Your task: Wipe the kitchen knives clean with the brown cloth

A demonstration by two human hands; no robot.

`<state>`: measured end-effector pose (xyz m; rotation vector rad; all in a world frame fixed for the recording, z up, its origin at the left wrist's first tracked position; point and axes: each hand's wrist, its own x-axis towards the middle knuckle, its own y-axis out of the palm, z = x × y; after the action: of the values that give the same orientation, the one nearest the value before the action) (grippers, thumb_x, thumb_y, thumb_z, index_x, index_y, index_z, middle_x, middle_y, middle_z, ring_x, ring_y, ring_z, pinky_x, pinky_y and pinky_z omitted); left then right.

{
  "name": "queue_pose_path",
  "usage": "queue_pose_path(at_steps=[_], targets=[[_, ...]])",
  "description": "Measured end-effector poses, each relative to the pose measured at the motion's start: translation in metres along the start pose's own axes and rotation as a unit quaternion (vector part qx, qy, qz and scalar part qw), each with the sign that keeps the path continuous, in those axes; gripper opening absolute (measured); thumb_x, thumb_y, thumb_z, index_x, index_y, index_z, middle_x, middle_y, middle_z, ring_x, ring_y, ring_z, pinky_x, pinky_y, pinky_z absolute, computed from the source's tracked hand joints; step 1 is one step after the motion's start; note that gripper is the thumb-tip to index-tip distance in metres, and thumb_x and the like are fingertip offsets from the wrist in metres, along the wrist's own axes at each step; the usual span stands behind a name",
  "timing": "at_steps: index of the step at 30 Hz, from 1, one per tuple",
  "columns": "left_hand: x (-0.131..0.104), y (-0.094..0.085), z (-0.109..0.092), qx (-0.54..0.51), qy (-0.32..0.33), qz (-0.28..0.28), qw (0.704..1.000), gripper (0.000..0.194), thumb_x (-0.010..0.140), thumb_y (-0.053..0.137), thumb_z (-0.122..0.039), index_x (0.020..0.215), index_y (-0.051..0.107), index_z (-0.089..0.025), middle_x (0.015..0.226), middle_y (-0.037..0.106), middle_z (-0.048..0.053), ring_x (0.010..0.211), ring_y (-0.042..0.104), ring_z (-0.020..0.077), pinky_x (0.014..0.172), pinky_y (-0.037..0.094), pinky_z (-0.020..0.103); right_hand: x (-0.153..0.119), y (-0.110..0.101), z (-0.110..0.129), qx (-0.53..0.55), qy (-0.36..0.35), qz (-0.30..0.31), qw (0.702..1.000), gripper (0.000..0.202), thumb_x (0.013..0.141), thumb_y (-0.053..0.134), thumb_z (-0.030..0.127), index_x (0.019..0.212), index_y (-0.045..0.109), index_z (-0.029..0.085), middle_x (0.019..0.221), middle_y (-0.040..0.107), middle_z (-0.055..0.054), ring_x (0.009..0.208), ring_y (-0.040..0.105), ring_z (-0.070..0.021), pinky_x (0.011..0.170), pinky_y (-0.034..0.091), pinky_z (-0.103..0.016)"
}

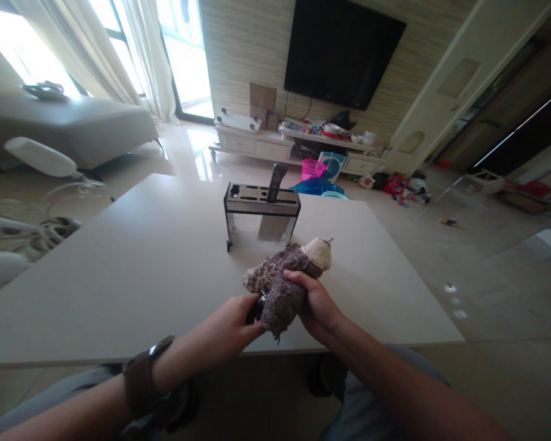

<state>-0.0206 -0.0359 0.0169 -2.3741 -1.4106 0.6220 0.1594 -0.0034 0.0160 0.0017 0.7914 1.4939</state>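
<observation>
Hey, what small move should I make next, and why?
Probably ease the cloth away from the dark handle with your right hand: your left hand holds the handle, and the cloth hides what lies beyond it.

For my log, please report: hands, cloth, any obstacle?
Left hand closed on dark glossy object, mostly hidden. Right hand gripping fuzzy brown-and-cream cloth. Possible obstacle beyond: silver metal rack on white table.

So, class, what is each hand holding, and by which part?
The left hand grips something by its black handle, the rest largely hidden; the right hand clasps a bunched cloth near its middle.
</observation>
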Motion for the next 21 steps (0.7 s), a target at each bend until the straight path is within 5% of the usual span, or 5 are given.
queue_pose_path(at_steps=[21], targets=[[0.0004,0.0002,0.0011,-0.001,0.001,0.006,1.000,0.028,0.088,0.061,-0.040,0.097,0.069,-0.015,0.102,0.076,0.010,0.092,0.070,0.0268,0.080,0.052,0.033,0.0016,-0.0005,-0.0010,-0.002,0.006,-0.002,1.000,0.040,0.061,0.084,0.030,0.096,0.074,0.013,0.088,0.080,-0.007,0.080,0.073,-0.0221,0.074,0.056,-0.031]])
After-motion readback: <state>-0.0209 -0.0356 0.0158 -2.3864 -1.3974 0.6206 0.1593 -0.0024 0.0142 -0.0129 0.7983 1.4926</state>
